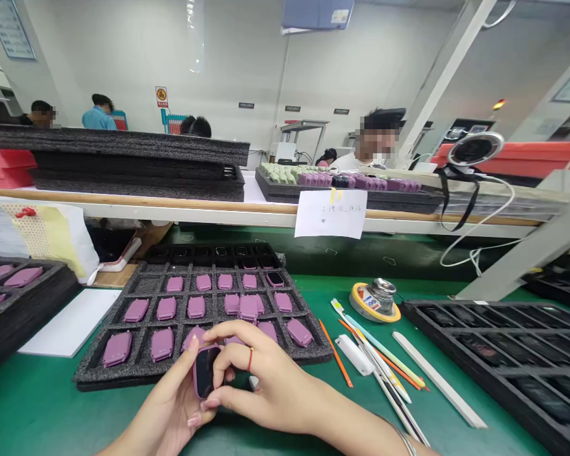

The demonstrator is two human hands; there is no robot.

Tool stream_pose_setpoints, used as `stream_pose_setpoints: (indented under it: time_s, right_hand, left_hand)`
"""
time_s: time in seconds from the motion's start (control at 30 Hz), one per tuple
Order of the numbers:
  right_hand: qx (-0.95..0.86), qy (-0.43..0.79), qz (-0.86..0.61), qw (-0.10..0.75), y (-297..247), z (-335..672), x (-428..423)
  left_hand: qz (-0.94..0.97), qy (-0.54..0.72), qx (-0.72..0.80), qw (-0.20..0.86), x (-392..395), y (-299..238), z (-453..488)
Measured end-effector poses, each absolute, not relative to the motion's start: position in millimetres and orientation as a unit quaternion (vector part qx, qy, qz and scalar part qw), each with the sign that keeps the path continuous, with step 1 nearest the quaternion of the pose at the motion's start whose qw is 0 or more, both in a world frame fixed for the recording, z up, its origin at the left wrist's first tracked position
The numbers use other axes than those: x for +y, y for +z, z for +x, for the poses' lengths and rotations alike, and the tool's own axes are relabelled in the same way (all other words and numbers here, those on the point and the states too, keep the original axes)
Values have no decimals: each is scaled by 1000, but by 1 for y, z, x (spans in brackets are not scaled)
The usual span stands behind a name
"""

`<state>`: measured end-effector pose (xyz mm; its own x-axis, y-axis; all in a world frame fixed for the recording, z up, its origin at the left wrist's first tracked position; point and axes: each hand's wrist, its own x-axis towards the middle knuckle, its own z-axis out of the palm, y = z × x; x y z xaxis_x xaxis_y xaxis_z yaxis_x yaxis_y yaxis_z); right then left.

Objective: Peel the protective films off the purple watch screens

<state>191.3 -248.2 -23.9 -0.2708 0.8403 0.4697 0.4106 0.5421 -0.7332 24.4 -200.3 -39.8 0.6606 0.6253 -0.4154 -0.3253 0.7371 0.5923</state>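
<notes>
Between my hands, at the near edge of a black foam tray (145, 378), is a purple smartwatch body (205, 373) with its black screen towards me. My left hand (173, 396) is closed around its left side and underside. The fingers of my right hand (261, 380), with a red band on one finger, are bent against its right edge and touch it. More purple watch bodies (162, 345) lie in the tray's compartments behind my hands, mostly back side up. Part of the front row is hidden by my fingers.
To the right lie toothbrushes (380, 351), orange sticks (336, 354), a white bar (439, 380) and a round dispenser (375, 301). Another black tray (498, 354) stands far right. A shelf (247, 215) with foam trays crosses behind; a person (375, 139) is beyond it.
</notes>
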Motion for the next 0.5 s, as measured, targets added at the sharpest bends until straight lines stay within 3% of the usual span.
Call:
stream_pose_setpoints:
  time_s: [0.37,0.5]
  right_hand:
    - [-566,320,-456,608,-20,195,-241]
    - [-497,378,-459,632,-20,197,-238]
  left_hand:
    - [297,229,256,891,-201,-49,15]
    - [300,225,252,892,-202,-46,14]
